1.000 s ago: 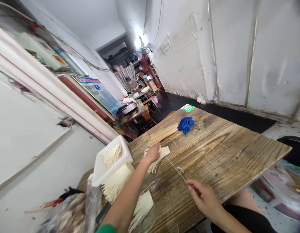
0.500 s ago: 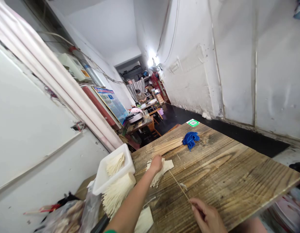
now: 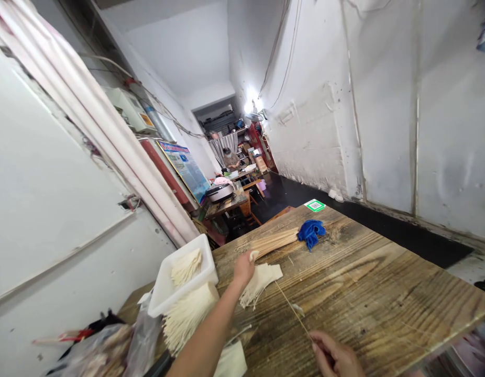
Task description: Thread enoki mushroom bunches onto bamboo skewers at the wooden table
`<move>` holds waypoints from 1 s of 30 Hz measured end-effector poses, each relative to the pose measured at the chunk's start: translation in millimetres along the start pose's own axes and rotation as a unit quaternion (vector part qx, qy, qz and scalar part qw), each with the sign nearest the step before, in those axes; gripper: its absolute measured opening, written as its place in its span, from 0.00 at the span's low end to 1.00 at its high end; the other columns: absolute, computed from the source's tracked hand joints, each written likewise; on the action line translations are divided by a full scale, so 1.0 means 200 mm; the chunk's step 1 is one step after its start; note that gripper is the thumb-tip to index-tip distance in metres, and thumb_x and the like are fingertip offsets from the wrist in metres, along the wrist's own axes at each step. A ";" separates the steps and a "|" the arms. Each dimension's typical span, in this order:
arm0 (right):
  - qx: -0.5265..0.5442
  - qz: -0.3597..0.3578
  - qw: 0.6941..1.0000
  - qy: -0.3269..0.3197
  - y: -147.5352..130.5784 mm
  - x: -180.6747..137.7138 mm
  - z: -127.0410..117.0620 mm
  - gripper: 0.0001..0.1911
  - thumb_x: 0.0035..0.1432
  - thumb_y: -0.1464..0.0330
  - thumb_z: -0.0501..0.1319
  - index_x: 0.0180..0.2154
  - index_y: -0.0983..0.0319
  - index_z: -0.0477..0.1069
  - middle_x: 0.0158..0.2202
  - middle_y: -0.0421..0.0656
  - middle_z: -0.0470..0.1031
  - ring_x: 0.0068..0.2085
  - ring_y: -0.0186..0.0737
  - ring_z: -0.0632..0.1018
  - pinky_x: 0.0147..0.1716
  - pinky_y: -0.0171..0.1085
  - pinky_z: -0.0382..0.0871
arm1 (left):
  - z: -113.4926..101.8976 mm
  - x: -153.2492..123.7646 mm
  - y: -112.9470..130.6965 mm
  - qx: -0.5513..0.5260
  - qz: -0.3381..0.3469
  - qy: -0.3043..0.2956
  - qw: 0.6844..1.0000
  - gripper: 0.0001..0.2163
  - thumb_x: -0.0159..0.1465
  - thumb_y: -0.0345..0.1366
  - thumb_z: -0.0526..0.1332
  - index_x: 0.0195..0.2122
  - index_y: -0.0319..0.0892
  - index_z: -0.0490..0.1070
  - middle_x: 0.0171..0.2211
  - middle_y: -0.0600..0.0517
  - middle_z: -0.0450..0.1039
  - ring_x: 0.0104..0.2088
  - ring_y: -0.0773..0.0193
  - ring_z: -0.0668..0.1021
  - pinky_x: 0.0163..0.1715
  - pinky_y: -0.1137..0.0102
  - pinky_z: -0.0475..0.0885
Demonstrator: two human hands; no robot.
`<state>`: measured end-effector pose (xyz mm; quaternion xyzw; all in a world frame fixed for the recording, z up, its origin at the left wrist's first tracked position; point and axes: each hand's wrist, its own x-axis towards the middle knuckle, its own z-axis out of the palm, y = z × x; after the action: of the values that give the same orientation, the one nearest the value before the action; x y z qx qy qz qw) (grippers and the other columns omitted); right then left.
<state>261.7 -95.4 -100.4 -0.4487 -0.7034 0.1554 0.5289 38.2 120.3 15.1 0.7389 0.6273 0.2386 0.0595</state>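
Observation:
My left hand (image 3: 243,268) is closed in a pinch on a small pale strip, just above a flat pale sheet cut into thin strands (image 3: 261,281) on the wooden table (image 3: 376,293). At the bottom edge my right hand (image 3: 333,357) grips the near end of a thin bamboo skewer (image 3: 293,310), whose far tip points at the sheet. A bundle of skewers (image 3: 273,241) lies beyond the left hand, next to a blue cloth (image 3: 311,231).
A white tray (image 3: 168,293) with more strands sits at the table's left edge, above further shredded sheets (image 3: 187,314). Plastic bags (image 3: 109,348) lie at the lower left. A green sticker (image 3: 315,205) marks the far corner. A person sits at a distant table (image 3: 229,157).
The camera has tilted up, so everything sits lower in view. My left hand has lifted off the sheet with a small strip pinched in it. My right hand keeps hold of the skewer.

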 end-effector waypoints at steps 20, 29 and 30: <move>0.078 0.043 0.996 -0.019 -0.09 0.33 -0.23 0.18 0.55 0.53 0.60 0.35 0.61 0.76 0.28 0.44 0.78 0.28 0.40 0.79 0.24 0.31 0.73 | -0.66 -0.33 -0.27 -0.622 -0.102 0.191 0.753 0.23 0.49 0.44 0.67 0.42 0.33 0.71 0.34 0.42 0.79 0.39 0.51 0.81 0.42 0.58 0.75; -0.179 -0.292 0.933 -0.111 -0.60 0.70 -0.38 0.20 0.63 0.74 0.48 0.52 0.59 0.70 0.43 0.47 0.77 0.38 0.36 0.79 0.33 0.31 0.74 | -0.65 -0.75 -0.06 -0.745 -0.104 0.038 0.658 0.17 0.48 0.33 0.70 0.39 0.35 0.74 0.32 0.46 0.80 0.38 0.53 0.81 0.46 0.58 0.74; -0.202 -0.300 0.925 -0.116 -0.64 0.70 -0.38 0.20 0.63 0.74 0.48 0.51 0.59 0.70 0.43 0.47 0.77 0.37 0.36 0.79 0.32 0.32 0.73 | -0.64 -0.79 -0.03 -0.755 -0.106 0.020 0.646 0.16 0.49 0.32 0.70 0.40 0.35 0.74 0.32 0.46 0.80 0.37 0.54 0.81 0.46 0.59 0.74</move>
<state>264.1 -74.1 103.4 -0.2929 -0.8781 -0.1043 0.3636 -38.1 -56.6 81.6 0.3614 0.3048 0.6365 0.6093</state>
